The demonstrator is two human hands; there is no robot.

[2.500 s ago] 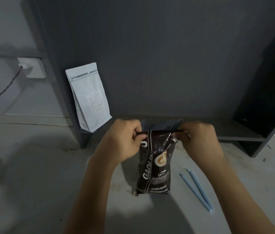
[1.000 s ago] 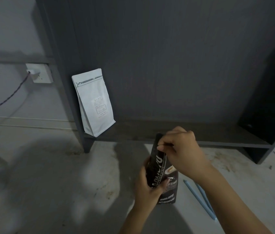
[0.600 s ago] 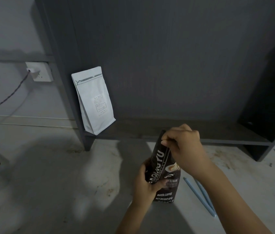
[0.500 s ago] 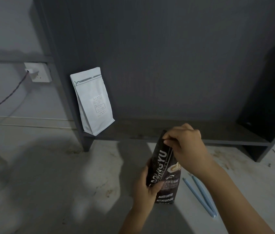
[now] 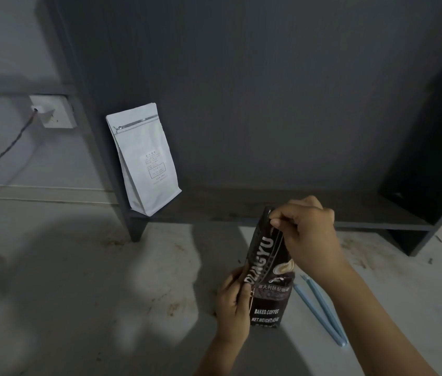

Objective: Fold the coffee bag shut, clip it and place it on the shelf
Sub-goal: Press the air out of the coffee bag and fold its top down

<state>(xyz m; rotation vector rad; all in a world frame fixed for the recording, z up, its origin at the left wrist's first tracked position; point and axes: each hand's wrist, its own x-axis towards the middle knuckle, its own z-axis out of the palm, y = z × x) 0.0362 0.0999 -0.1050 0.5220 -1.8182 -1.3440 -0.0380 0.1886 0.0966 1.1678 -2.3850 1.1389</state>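
Coffee bag (image 5: 267, 270), dark brown with white lettering, stands upright on the pale, stained tabletop (image 5: 78, 294), just in front of the shelf's front edge; its top leans slightly right. Right hand (image 5: 306, 232) pinches the bag's top edge, fingers closed on the folded-looking rim; whether the fold is complete cannot be told. Left hand (image 5: 234, 299) wraps the bag's lower left side, thumb pressed on the front face; both hands clamped on the bag, one high, one low, set apart.

Clip (image 5: 321, 310), long, thin and light blue, lies flat on the tabletop just right of the bag, partly behind the right forearm, its two arms splayed at the far end; not touching the bag as far as can be seen.

Shelf (image 5: 241, 210), dark grey, runs low behind the bag; white pouch (image 5: 143, 158) stands at its left end, leaning against the upright panel, a small label on its face. Wall socket (image 5: 51, 111) with a cable plugged in sits on the wall to the left, well apart from the work.
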